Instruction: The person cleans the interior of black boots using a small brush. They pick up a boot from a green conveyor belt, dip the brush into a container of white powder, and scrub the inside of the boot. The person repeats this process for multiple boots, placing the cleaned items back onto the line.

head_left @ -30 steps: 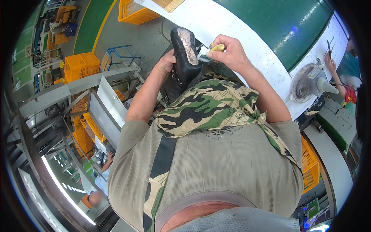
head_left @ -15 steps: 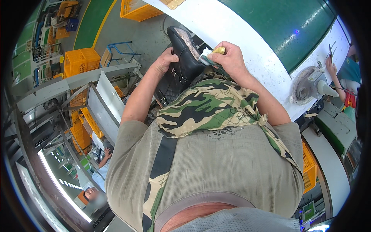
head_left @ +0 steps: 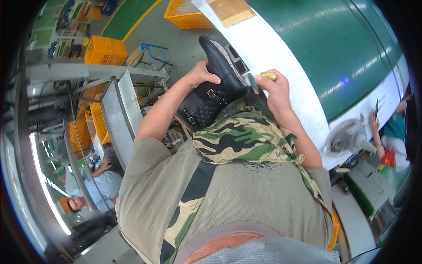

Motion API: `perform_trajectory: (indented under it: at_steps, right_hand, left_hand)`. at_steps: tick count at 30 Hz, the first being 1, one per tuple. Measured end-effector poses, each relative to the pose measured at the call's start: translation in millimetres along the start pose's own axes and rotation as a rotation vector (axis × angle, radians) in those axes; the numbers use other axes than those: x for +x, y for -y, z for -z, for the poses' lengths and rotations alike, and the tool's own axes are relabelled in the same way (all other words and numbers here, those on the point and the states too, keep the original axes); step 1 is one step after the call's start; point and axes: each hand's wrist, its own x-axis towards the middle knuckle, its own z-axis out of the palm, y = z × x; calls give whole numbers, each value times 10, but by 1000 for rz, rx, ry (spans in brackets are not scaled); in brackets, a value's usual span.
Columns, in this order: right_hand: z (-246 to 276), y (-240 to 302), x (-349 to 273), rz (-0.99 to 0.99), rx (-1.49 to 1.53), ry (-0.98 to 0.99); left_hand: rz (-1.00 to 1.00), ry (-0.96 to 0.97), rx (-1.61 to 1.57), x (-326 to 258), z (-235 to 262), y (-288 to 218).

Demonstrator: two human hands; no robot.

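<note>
A black boot [head_left: 225,78] with buckled straps and a quilted shaft lies on its side before me. Its toe points away and its pale, rough underside faces right. My left hand [head_left: 198,76] is closed on the boot, thumb across the upper. In my right hand [head_left: 278,91] is a brush [head_left: 268,76] with a yellow handle, gripped between thumb and fingers. The brush's working end meets the boot's lower edge near the heel; exact contact is hard to make out. The shaft reaches back toward my camouflage apron [head_left: 239,136].
A white-edged table [head_left: 303,81] with a green conveyor belt [head_left: 325,44] runs along the right. A plastic-wrapped device [head_left: 340,143] stands on it, near another person's hand. Metal framework [head_left: 57,71] is at left, yellow crates [head_left: 105,51] beyond, and a person in light blue [head_left: 103,189] at lower left.
The boot has tilted, showing more of its quilted side and less underside. The brush has shifted toward the heel end. My view has also moved, shifting the surroundings.
</note>
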Motion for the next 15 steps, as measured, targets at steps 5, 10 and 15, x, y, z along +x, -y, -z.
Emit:
perform_trajectory:
  at_steps: [5, 10, 15]
  right_hand:
    - [270, 35, 157, 73, -38, -31]
    - [619, -31, 183, 57, -19, -95]
    - [824, -106, 142, 14, -54, -114]
  left_hand:
    - [-292, -163, 322, -161, 309, -128]
    - [-572, -396, 320, -408, 323, -152]
    - [-638, -595, 541, -655, 177, -256]
